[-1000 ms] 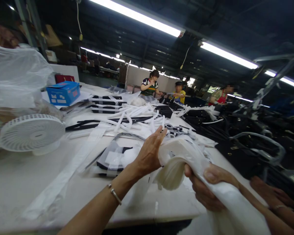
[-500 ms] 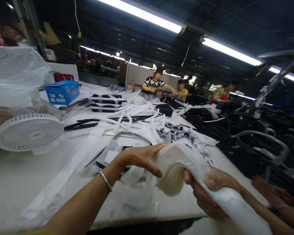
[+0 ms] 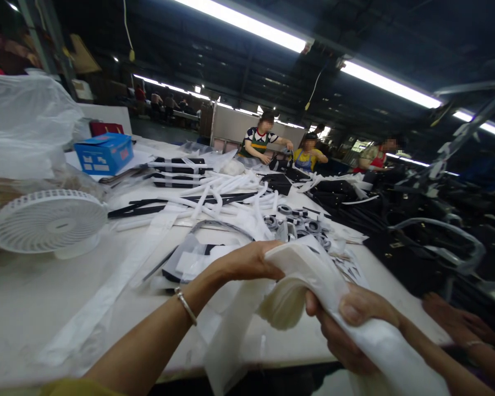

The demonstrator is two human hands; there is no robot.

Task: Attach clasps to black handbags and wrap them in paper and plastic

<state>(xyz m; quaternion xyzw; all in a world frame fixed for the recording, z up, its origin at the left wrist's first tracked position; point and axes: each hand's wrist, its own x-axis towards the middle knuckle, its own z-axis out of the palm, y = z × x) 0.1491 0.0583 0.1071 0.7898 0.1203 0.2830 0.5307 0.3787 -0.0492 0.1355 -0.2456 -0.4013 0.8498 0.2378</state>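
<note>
My right hand [image 3: 350,324] grips a thick stack of white foam sheets [image 3: 309,280], thumb on top and fingers underneath. My left hand [image 3: 243,263], a bracelet on its wrist, pinches the stack's far upper edge. One thin white sheet [image 3: 231,330] hangs down from the stack toward the table edge. Just beyond my left hand, a black piece wrapped in white foam [image 3: 190,263] lies on the white table [image 3: 33,308].
A white fan [image 3: 47,221] lies at the left, with a blue box [image 3: 104,153] and a plastic bag [image 3: 25,126] behind. White strips [image 3: 223,192], tape rolls [image 3: 301,220] and black bags [image 3: 416,236] cover the far table. Another person's hand [image 3: 449,322] rests at right. Three workers sit far back.
My left hand closed from an open palm against the stack to a pinch on its top edge. A single sheet now hangs down in front. My right hand kept its grip.
</note>
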